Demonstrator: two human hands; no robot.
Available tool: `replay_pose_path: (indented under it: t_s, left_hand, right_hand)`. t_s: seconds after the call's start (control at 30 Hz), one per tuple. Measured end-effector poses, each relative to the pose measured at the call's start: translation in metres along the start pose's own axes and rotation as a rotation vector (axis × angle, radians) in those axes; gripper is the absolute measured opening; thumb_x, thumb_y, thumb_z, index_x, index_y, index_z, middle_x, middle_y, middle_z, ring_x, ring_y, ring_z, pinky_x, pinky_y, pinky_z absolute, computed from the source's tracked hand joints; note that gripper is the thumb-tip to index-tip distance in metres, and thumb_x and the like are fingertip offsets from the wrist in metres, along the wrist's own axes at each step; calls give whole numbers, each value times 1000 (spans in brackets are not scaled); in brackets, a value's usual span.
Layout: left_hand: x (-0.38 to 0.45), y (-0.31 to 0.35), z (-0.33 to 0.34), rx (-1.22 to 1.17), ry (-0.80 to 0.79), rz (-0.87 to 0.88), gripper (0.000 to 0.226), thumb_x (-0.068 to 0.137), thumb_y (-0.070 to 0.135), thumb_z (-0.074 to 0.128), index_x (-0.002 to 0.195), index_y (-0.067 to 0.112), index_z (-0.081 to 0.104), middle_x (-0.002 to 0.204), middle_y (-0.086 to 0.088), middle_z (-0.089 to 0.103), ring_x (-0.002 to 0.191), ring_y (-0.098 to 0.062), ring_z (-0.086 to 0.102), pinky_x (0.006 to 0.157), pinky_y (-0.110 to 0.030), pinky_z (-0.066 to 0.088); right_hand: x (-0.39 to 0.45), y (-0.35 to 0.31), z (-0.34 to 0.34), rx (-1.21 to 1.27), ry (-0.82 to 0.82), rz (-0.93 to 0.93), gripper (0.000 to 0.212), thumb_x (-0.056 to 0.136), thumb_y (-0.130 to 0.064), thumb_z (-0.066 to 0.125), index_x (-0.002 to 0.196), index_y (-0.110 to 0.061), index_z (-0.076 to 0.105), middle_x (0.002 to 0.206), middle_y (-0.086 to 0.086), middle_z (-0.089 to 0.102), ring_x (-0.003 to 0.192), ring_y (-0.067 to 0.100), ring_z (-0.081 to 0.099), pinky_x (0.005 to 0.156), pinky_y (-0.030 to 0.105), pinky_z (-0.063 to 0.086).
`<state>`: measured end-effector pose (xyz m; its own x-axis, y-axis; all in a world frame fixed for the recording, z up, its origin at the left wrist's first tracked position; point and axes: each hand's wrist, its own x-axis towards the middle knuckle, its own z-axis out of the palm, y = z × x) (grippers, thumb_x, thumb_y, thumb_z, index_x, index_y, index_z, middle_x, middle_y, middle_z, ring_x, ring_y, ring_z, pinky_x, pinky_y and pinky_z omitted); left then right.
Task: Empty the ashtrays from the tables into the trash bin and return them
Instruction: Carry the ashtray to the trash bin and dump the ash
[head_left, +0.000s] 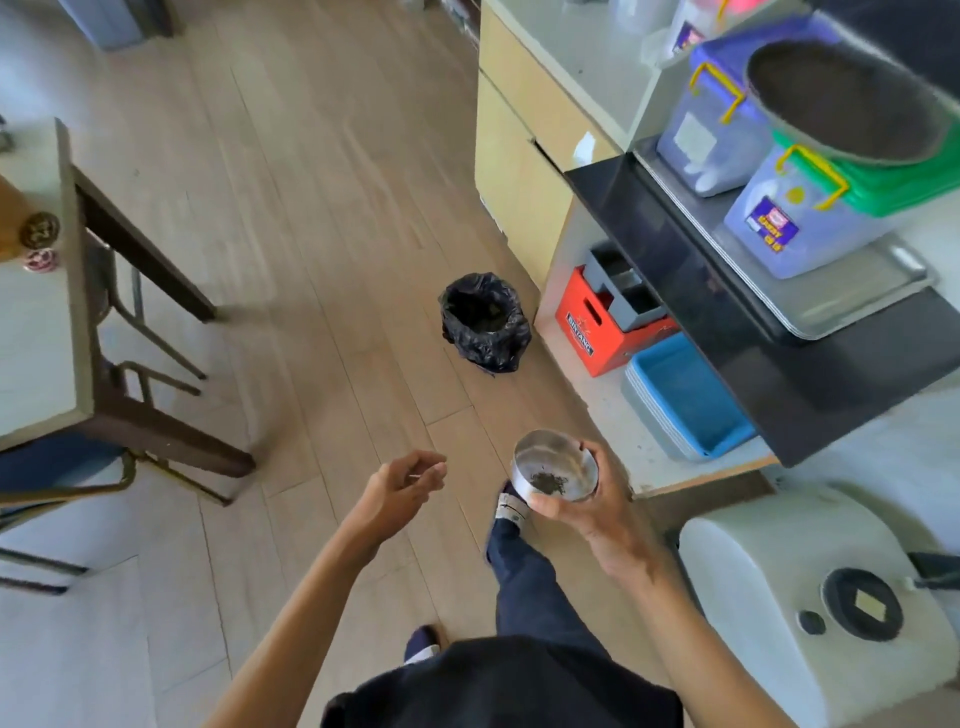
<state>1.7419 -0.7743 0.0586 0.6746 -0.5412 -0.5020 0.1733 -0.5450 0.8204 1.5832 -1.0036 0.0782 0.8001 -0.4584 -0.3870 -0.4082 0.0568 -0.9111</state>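
My right hand (597, 512) grips a round metal ashtray (555, 464) from below and the side, held level at waist height. Dark ash lies in its bowl. My left hand (402, 486) hangs free to the left of it, fingers loosely curled and apart, with what looks like a thin light sliver near the fingertips. The trash bin (485, 322), lined with a black plastic bag, stands on the wooden floor ahead, beside the counter's shelf unit. Its mouth is open and dark inside.
A table (39, 322) with dark legs and a chair stands at the left. At the right, a counter shelf (670, 249) holds a red crate (587, 322), blue trays (685, 400) and lidded plastic tubs (779, 228). A white machine (810, 597) is at lower right. Wooden floor lies between.
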Motion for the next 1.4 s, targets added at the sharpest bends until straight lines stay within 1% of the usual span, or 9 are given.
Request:
replay_pose_path:
  t_s: [0.1,0.23,0.43,0.6,0.73,0.93,1.1,1.3,1.4]
  left_hand:
    - [63,25,-6,-5,21,-34,27,103,33,55,124,19,67,111,2,73,104,-9,70,95,-35,59]
    - [128,73,-13,-2,35,-85,29,102,38,55,123,22,67,108,5,73,104,-11,70,94,-33,58]
    - [211,123,-34,-5,50,-62,29,102,38,55,124,21,66,108,5,72,104,-10,69,91,-31,57]
    - [278,143,-60,-30,53,-105,27,102,33,56,123,20,67,109,5,72,103,-9,69,92,-30,58]
    - [348,143,-90,-32,6,-132,28,102,33,57,124,18,68,109,1,73,103,-13,70,89,-26,57]
    - [479,114,-124,60,-47,-157,25,101,33,58,116,18,70,101,0,75,98,-18,70,90,-37,58]
    - [575,76,-126,98,-62,-176,13,101,31,58,109,26,67,101,2,72,95,-14,68,85,-30,55]
    - [688,-4,-100,160,-77,-233,26,101,33,57,119,20,69,109,1,72,104,-16,67,96,-34,54]
    - [741,-42,-87,211,-72,-214,25,101,32,57,119,20,68,109,2,71,102,-14,65,93,-30,51]
  right_hand:
    - [62,-25,-11,-74,8,-81,97,48,-41,94,130,-12,51,121,1,63,103,-6,62,82,13,53]
    - [135,-62,-28,-178,-45,-158,92,55,-27,95,132,-10,47,121,-6,59,102,-22,54,80,0,45]
    - [249,-100,-43,-254,-124,-203,98,64,-17,100,145,-22,45,139,-4,59,129,15,57,106,31,52]
    - [329,-121,-39,-319,-105,-162,103,56,-60,97,143,-41,45,141,-9,58,130,19,59,101,47,55]
    - [389,-127,-19,-313,-61,-160,99,57,-60,96,141,-41,47,140,-10,59,129,21,59,101,50,55]
    - [490,-96,9,-285,-3,-150,93,60,-42,100,137,-45,48,137,-13,60,129,18,59,103,48,54]
    - [574,-35,22,-237,34,-88,93,60,-15,101,138,-24,51,132,-12,61,127,13,59,107,39,52]
    - [683,63,22,-324,5,-36,102,52,-59,98,138,-46,45,137,-15,58,129,14,58,103,46,54]
    - [731,114,22,-380,-6,-18,105,50,-65,96,138,-48,43,137,-17,56,130,13,56,102,44,56]
